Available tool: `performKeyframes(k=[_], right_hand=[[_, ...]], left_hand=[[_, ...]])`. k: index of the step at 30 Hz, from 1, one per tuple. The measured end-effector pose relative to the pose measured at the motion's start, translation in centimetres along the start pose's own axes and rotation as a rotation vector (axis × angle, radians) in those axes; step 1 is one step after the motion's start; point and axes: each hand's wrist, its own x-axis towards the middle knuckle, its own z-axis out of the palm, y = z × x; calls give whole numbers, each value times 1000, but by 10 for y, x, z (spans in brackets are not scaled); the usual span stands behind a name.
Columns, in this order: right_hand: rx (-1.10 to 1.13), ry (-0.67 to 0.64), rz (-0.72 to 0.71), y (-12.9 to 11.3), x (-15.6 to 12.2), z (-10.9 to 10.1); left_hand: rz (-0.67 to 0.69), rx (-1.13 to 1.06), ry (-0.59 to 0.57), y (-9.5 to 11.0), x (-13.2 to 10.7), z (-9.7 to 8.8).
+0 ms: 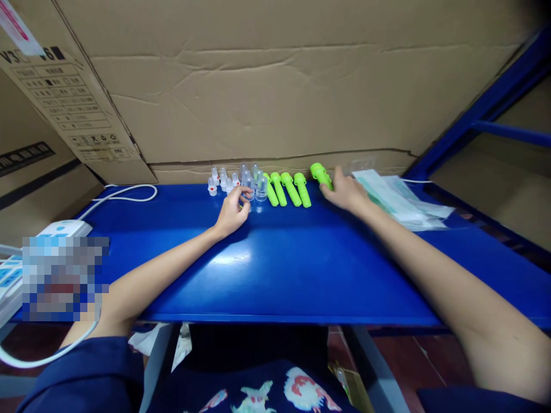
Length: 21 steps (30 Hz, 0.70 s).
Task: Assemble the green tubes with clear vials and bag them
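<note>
My right hand (pixel 346 192) grips the lower end of a bright green flashlight-shaped plastic piece (pixel 319 172), its wide head pointing up and left. To its left, several matching green pieces (pixel 302 189) lie side by side in a row, heads toward the cardboard. My left hand (pixel 233 213) is by the clear domed plastic caps (pixel 261 186), its fingers curved and apart from the thumb; nothing shows between them. Whether the fingertips touch a cap cannot be made out. Left of these stand several small clear-topped pieces with white bases (pixel 212 186), some with red dots.
Clear packets with white and green contents (pixel 402 201) lie right of my right hand. A white power strip (pixel 64 228) with cables sits at the left edge. Cardboard (pixel 279 109) walls the back of the blue table (pixel 293 269); a blue frame (pixel 482 109) rises at right.
</note>
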Motion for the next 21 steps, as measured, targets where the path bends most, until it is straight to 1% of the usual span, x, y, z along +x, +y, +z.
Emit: performKeyframes(k=[2,4,11,15,18,21], right_hand=[[-24,-16,-9,-6,-3,4],[-3,-6,-26,-9,-6,8],[99,13,-27,-10,-8,22],[125,33,-18,-12,-8,25],[136,41,-18,-14,-9,26],[165,56,-22,-14,-10,27]], left_hand=[[5,-2,1,0,0,0],[9,3,-2,1,0,0],[43,27,0,1,0,0],[44,48,11,1,0,-1],[91,103,32,1,-1,-1],[119,109,32,1,0,-2]])
